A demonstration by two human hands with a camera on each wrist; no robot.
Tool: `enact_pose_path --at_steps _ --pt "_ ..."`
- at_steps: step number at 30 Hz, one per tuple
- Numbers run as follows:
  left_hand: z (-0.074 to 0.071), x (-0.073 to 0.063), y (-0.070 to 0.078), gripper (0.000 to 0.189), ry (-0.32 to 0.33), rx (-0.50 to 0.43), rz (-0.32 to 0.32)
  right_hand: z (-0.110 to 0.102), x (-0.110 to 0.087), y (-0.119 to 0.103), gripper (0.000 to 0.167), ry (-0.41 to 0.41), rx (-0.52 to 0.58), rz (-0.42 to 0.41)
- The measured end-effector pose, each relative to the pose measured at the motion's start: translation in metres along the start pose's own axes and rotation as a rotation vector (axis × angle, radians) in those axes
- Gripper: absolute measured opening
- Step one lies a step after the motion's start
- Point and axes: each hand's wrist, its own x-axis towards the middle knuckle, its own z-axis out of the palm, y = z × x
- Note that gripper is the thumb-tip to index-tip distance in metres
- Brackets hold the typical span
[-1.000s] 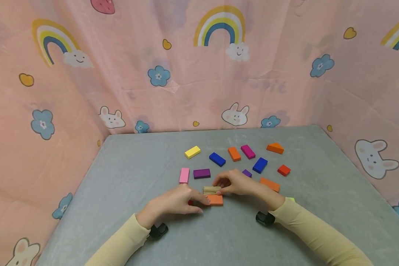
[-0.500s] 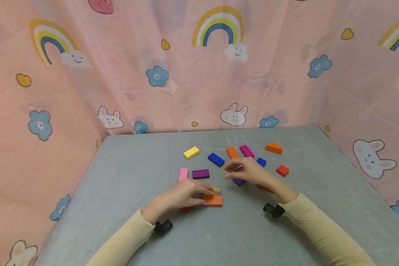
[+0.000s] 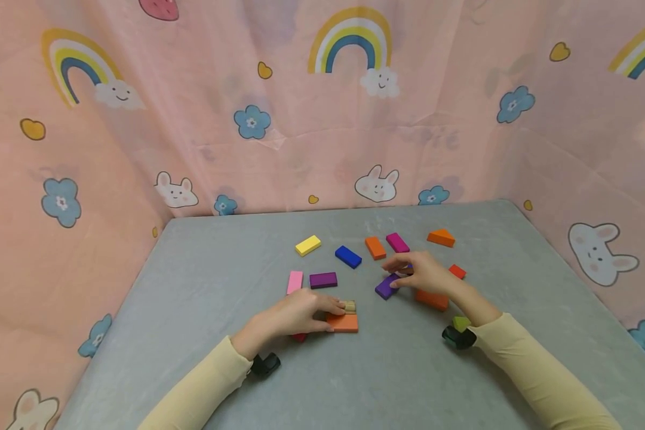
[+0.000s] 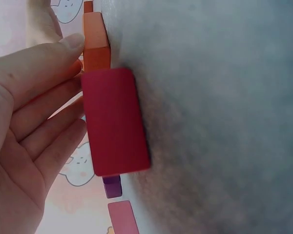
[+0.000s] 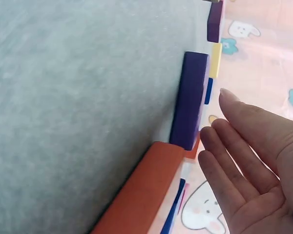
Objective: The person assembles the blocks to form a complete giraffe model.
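Note:
My left hand [image 3: 295, 313] rests its fingertips on a tan wooden block [image 3: 350, 307] and its thumb at the left end of an orange block [image 3: 343, 323], which lies flush in front of the tan one. A red block [image 4: 116, 122] sits under that hand, mostly covered in the head view. My right hand [image 3: 424, 276] hovers at a violet block [image 3: 385, 286], fingers loosely bent. In the right wrist view a gap shows between the fingertips and the violet block [image 5: 189, 102]. Part of a blue block is hidden behind the right hand.
Beyond the hands lie yellow [image 3: 308, 245], blue [image 3: 348, 256], orange [image 3: 375, 248], magenta [image 3: 398, 242] and purple [image 3: 323, 280] blocks. An orange triangle [image 3: 441, 237] is at the back right. Another orange block [image 3: 432, 300] and a green piece [image 3: 461, 323] lie by the right forearm.
My right hand has let go of the tan block and moved right to the violet block. My left hand has shifted its fingers onto the tan block.

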Motion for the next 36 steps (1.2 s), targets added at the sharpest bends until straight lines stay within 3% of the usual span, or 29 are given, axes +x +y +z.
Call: enact_pose_path --at_steps 20,27,36 --pt "0.0001 0.0002 0.0004 0.034 -0.003 -0.013 -0.001 0.0024 0.0025 0.0018 0.036 -0.081 -0.114 0.008" --pt "0.0002 0.0009 0.0009 0.034 -0.012 -0.022 -0.014 0.0067 0.0051 0.0028 0.034 -0.106 -0.113 0.023" --pt "0.0014 0.0013 -0.0029 0.034 0.000 -0.021 0.000 0.0065 0.0058 -0.0024 0.034 -0.075 -0.075 0.040"
